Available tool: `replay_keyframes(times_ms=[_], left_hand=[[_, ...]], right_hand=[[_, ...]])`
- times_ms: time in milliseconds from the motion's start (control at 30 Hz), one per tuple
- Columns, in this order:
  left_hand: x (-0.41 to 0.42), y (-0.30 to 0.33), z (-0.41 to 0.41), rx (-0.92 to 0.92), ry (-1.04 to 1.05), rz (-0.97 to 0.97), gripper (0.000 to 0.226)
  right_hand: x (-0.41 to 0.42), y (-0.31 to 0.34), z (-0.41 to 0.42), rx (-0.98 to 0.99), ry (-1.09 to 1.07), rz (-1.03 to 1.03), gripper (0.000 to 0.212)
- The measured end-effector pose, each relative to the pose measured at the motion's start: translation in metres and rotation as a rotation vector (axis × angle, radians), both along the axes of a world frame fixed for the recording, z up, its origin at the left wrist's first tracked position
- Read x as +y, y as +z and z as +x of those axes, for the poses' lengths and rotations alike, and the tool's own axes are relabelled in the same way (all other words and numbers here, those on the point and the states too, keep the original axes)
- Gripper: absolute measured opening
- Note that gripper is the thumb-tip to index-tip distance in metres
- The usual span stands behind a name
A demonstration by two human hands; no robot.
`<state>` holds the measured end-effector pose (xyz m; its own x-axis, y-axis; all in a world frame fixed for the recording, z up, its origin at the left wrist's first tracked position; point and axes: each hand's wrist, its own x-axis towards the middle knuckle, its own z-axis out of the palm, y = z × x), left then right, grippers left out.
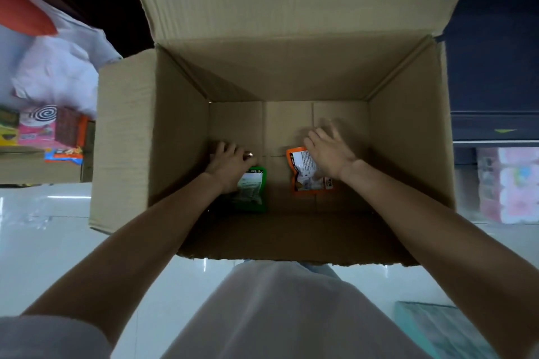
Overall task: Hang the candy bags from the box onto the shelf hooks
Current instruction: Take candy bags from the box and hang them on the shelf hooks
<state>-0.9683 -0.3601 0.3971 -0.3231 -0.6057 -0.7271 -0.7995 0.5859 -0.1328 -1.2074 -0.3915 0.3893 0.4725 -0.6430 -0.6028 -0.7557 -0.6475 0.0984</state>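
Head view, hands (230, 162) (328, 151) over 2 bags (253, 189) (306, 175)

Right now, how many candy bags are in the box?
2. A green bag lies on the box floor under the left hand; an orange bag lies under the right hand. The hands and arms might hide more.

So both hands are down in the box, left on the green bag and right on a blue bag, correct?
Not quite. In the head view the bag under the right hand is orange, not blue. The rest stands: both hands are down in the box, with the left hand on the green bag.
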Motion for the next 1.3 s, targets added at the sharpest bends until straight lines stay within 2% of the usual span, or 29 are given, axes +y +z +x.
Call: replay_keyframes(times_ms=[100,167,267,400,500,567,700,833,933,1000,1067,1100,1200,1233,1300], left_hand=[[-0.013,0.009,-0.009,0.028,-0.041,-0.064,0.076],[-0.027,0.022,-0.016,0.111,0.079,-0.141,0.068],[-0.048,0.045,-0.018,0.386,0.374,-0.324,0.049],[-0.057,0.071,-0.017,0.755,0.754,-0.366,0.06],[-0.047,0.099,-0.021,1.09,0.981,-0.357,0.055],[-0.038,0.121,-0.027,1.242,1.083,-0.346,0.053],[-0.027,0.161,-0.048,1.538,1.097,-0.312,0.063],[-0.025,0.185,-0.069,1.716,1.059,-0.179,0.056],[-0.028,0.192,-0.079,1.745,1.029,-0.101,0.061],[-0.028,0.195,-0.085,1.751,1.021,-0.091,0.07],[-0.027,0.199,-0.09,1.743,0.981,-0.095,0.079],[-0.027,0.201,-0.093,1.739,0.945,-0.108,0.081],[-0.03,0.208,-0.101,1.74,0.811,-0.152,0.085],[-0.031,0.211,-0.105,1.733,0.763,-0.155,0.085],[-0.029,0.216,-0.114,1.697,0.666,-0.151,0.084]], right_hand=[[-0.006,0.011,0.001,-0.075,-0.264,-0.043,0.064],[-0.013,0.028,-0.001,-0.12,-0.462,-0.137,0.049],[-0.021,0.064,-0.008,-0.256,-0.677,-0.227,0.042],[-0.007,0.122,-0.03,-0.642,-0.896,-0.361,0.032],[0.018,0.161,-0.05,-1.057,-1.119,-0.362,0.027],[0.034,0.183,-0.058,-1.269,-1.24,-0.339,0.022],[0.052,0.209,-0.057,-1.542,-1.346,-0.273,0.019],[0.059,0.216,-0.043,-1.668,-1.361,-0.296,0.034],[0.069,0.216,-0.035,-1.711,-1.344,-0.378,0.048],[0.077,0.22,-0.033,-1.665,-1.303,-0.481,0.034],[0.086,0.229,-0.035,-1.634,-1.314,-0.496,0.017],[0.091,0.233,-0.039,-1.663,-1.328,-0.44,0.018],[0.109,0.247,-0.054,-1.875,-1.271,-0.106,0.035],[0.113,0.25,-0.059,-1.875,-1.215,-0.1,0.04],[0.117,0.255,-0.067,-1.762,-1.201,-0.313,0.031]])
